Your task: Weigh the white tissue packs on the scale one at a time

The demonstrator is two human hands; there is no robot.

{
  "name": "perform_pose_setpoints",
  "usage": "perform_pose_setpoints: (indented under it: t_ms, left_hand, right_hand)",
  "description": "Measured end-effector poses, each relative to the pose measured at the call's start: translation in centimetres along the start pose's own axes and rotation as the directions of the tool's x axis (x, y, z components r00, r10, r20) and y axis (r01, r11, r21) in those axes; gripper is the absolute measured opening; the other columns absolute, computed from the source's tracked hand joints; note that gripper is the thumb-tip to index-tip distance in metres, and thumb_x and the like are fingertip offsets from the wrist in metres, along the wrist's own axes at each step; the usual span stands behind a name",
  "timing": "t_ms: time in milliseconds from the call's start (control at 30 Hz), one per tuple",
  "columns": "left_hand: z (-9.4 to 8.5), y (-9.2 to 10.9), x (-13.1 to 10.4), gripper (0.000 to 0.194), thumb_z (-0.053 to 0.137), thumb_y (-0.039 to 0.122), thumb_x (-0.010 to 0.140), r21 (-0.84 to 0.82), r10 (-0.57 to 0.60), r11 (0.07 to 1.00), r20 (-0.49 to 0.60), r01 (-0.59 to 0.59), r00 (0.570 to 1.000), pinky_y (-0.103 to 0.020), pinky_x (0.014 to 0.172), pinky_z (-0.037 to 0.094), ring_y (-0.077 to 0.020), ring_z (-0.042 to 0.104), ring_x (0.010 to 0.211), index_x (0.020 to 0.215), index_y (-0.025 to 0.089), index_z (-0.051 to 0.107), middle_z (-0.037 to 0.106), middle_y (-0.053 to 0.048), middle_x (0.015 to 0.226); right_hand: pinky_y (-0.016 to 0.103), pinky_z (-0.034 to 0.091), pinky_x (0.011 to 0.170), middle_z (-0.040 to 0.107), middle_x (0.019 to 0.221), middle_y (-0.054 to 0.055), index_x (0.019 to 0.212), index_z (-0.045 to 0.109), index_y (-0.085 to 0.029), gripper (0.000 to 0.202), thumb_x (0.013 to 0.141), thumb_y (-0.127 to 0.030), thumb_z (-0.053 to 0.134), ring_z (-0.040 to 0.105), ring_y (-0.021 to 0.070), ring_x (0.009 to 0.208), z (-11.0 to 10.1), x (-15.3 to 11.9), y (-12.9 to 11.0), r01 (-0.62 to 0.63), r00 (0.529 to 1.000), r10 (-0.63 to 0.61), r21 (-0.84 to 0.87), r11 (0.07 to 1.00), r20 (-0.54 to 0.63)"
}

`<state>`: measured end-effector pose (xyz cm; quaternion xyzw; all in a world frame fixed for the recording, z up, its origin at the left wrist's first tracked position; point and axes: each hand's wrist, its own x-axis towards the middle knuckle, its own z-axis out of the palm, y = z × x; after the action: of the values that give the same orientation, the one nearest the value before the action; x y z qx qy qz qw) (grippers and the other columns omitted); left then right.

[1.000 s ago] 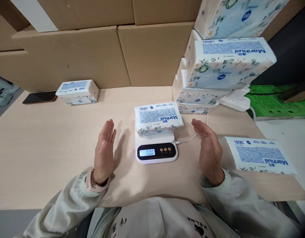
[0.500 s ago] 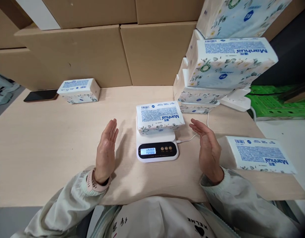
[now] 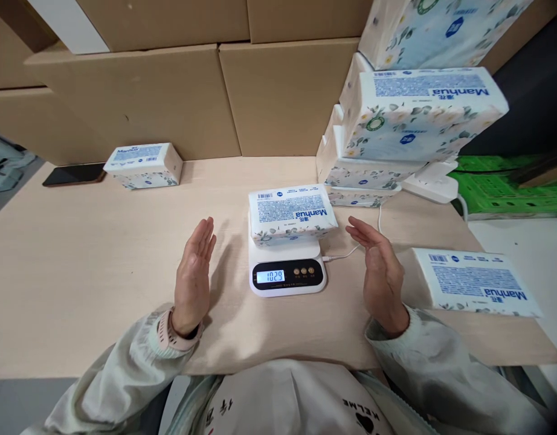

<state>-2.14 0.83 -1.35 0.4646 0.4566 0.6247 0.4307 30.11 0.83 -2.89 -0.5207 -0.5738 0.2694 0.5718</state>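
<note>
A white and blue tissue pack lies on the platform of a white digital scale, whose lit display reads 102.9. To the left of the scale, my left hand is raised with its fingers stretched out, holding nothing. My right hand is held up on the other side, also with extended fingers and nothing in it. Neither hand touches the pack or the scale. Another tissue pack rests on the table to the right of my right hand.
Cardboard boxes line the back of the table. Several tissue packs are stacked at the back right, near a green crate. A phone and one tissue pack lie back left. A white cable leaves the scale.
The number on the scale's display has gone from 100.0 to 102.9. Both hands and the pack on the scale stay in place.
</note>
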Motion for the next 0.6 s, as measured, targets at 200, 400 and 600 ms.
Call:
perform_pose_setpoints:
  t_ms: [200,400,600]
  left_hand:
    - [-0.03,0.06,0.05,0.052,0.063,0.062,0.101,0.006,-0.007,1.0,0.002,0.007,1.0,-0.055,0.14,0.024,-0.0313,0.034,0.166,0.147,0.036,0.068,0.051,-0.003,0.169]
    - [-0.05,0.09,0.04,0.052,0.063,0.061,0.102,-0.005,0.006,1.0,0.006,-0.006,1.0,-0.054,0.14,0.025,-0.0303,0.037,0.165,0.147,0.036,0.069,0.053,-0.003,0.168]
    - [0.19,0.19,0.09,0.055,0.064,0.063,0.1,0.014,-0.013,1.0,0.003,0.013,1.0,-0.056,0.14,0.024,-0.0326,0.035,0.165,0.147,0.034,0.068,0.054,-0.005,0.166]
  right_hand:
    - [0.062,0.047,0.125,0.067,0.154,0.005,0.149,0.064,-0.036,0.046,0.109,-0.053,0.047,0.065,0.0316,0.139,-0.02,0.01,0.09,-0.01,1.0,0.01,-0.022,1.0,0.006]
    - [0.061,0.046,0.126,0.066,0.156,0.005,0.15,0.063,-0.036,0.047,0.109,-0.053,0.048,0.064,0.0303,0.141,-0.08,0.07,0.25,-0.014,1.0,0.014,-0.003,1.0,0.028]
    - [0.059,0.046,0.128,0.063,0.16,0.005,0.153,0.061,-0.035,0.05,0.109,-0.055,0.048,0.062,0.0297,0.145,-0.06,0.15,0.31,-0.033,0.998,0.033,0.006,0.999,0.061]
